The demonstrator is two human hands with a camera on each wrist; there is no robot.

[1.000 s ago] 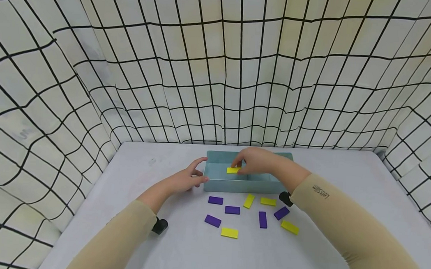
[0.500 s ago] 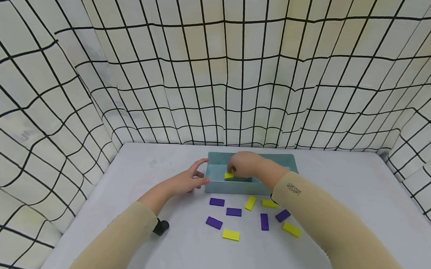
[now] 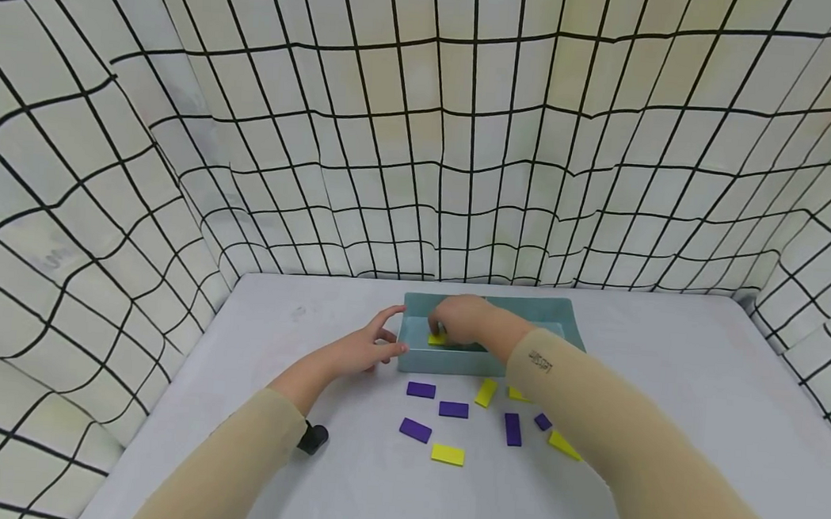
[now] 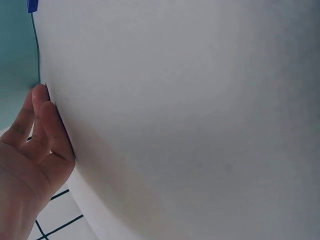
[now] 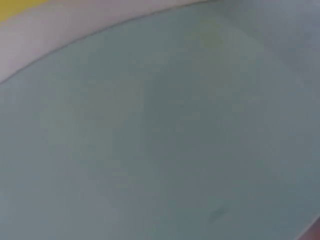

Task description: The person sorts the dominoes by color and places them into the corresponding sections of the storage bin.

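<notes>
In the head view a teal box (image 3: 480, 364) stands toward the back of the table. My right hand (image 3: 460, 318) reaches down into its left part and pinches a yellow block (image 3: 436, 339), partly hidden by the fingers. My left hand (image 3: 361, 350) touches the box's left end, its thumb and fingers spread and relaxed. In the left wrist view that hand (image 4: 37, 145) lies against the teal wall (image 4: 17, 60). The right wrist view is filled by the blurred teal box wall (image 5: 165, 125); the pinched block is not discernible there.
In front of the box lie several flat purple blocks (image 3: 453, 409) and several yellow blocks (image 3: 448, 454), some partly covered by the right sleeve (image 3: 585, 413). A white table (image 3: 288, 474) carries everything. Black netting (image 3: 464, 167) hangs over pale walls behind and at the sides.
My right hand has moved left and down into the box with the yellow block. The right sleeve now covers more of the blocks at right. My left hand stays at the box's end.
</notes>
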